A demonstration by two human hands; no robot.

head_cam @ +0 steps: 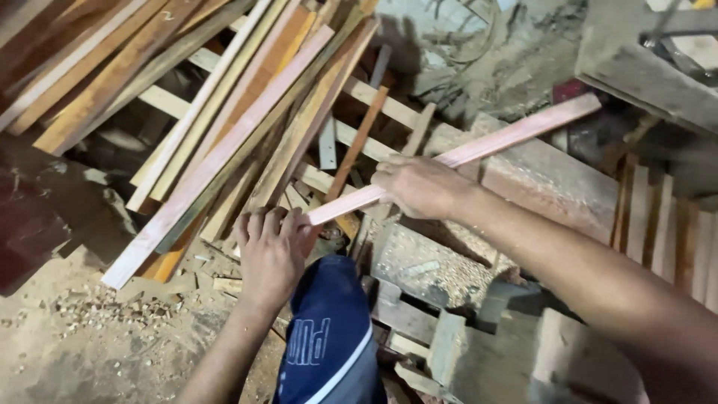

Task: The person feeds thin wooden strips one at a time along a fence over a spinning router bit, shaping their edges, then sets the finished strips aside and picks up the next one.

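A long pinkish wooden strip runs from lower left up to the right across the middle. My right hand grips it near its lower part. My left hand closes around its lower end, just above my blue-clad knee. The strip passes over a sawdust-covered block.
A loose heap of long wooden slats and boards leans at upper left. Several short boards stand on end at the right. Sawdust and wood chips cover the floor at lower left. A grey bench edge sits at upper right.
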